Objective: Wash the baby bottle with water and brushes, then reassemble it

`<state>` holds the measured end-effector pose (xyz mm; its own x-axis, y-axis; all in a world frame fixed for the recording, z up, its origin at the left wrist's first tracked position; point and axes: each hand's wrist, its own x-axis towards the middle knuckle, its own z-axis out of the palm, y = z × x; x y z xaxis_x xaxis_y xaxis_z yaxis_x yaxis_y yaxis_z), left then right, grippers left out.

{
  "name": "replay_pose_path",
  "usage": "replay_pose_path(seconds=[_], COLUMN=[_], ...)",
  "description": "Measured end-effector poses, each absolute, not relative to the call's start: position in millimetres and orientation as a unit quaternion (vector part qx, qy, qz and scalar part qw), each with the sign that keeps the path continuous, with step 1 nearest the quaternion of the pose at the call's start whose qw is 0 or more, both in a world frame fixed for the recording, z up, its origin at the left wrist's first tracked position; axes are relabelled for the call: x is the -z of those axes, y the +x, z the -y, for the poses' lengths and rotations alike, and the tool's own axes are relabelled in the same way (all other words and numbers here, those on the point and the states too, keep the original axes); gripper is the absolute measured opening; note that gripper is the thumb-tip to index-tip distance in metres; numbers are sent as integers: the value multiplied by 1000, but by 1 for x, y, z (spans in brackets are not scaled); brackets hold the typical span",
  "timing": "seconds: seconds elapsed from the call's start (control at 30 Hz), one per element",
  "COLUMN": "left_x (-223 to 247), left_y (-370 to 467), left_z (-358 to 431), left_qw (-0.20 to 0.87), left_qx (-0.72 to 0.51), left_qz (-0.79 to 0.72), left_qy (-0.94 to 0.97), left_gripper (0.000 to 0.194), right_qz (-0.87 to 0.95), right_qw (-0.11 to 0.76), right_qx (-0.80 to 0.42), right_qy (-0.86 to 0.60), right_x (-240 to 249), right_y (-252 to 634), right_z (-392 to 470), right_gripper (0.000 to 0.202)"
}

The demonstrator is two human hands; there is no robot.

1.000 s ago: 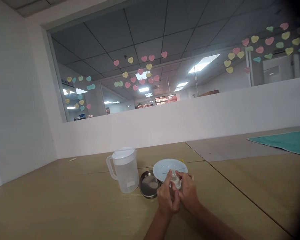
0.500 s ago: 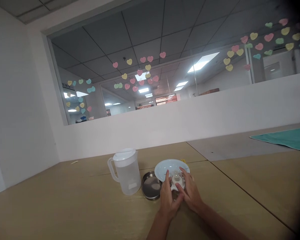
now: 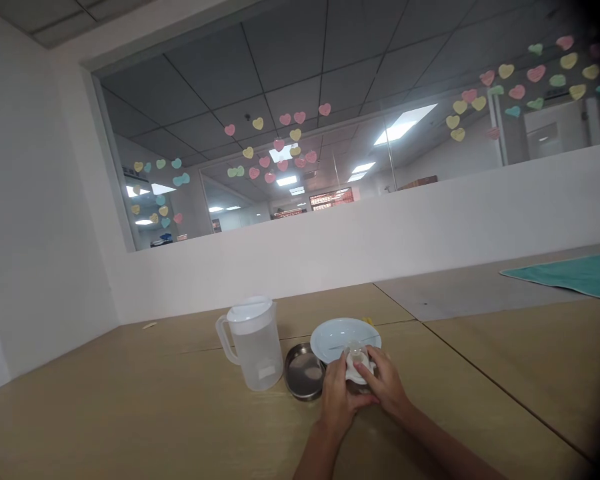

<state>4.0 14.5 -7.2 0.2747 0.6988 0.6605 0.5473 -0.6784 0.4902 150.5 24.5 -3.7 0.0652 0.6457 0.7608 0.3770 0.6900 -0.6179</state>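
Observation:
Between my two hands is a small white object with a clear, rounded top, close to the near rim of a pale blue bowl. My left hand wraps its left side, and my right hand grips its right side with the thumb lying on the white part. The lower part of the object is hidden by my fingers. Left of my hands sits a round, shallow metal dish. Beside the dish stands a translucent lidded pitcher, its handle to the left.
A teal cloth lies on the table at the far right. A small pale scrap is at the back left. Something yellow shows behind the bowl. A white wall with a window rises behind the table.
My fingers have closed in around the white object, which has shifted slightly right. The pitcher, dish and bowl have stayed in place.

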Motion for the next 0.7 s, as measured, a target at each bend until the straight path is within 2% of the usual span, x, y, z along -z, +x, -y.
replay_pose_path(seconds=[0.17, 0.37, 0.47, 0.7], left_x=[11, 9, 3, -5], left_y=[5, 5, 6, 8], left_z=[-17, -15, -11, -4], left_qw=[35, -7, -8, 32], left_qx=[-460, -462, -462, -458], left_qz=[-382, -397, -411, -434], left_qy=[801, 793, 786, 775], left_gripper=[94, 92, 83, 72], right_qz=[662, 710, 715, 692], right_qw=[637, 619, 612, 625], right_qx=[-138, 63, 130, 200], right_qy=[-371, -331, -311, -300], right_x=[5, -9, -16, -16], right_y=[152, 155, 157, 152], right_z=[-24, -13, -9, -7], right_gripper=[39, 26, 22, 44])
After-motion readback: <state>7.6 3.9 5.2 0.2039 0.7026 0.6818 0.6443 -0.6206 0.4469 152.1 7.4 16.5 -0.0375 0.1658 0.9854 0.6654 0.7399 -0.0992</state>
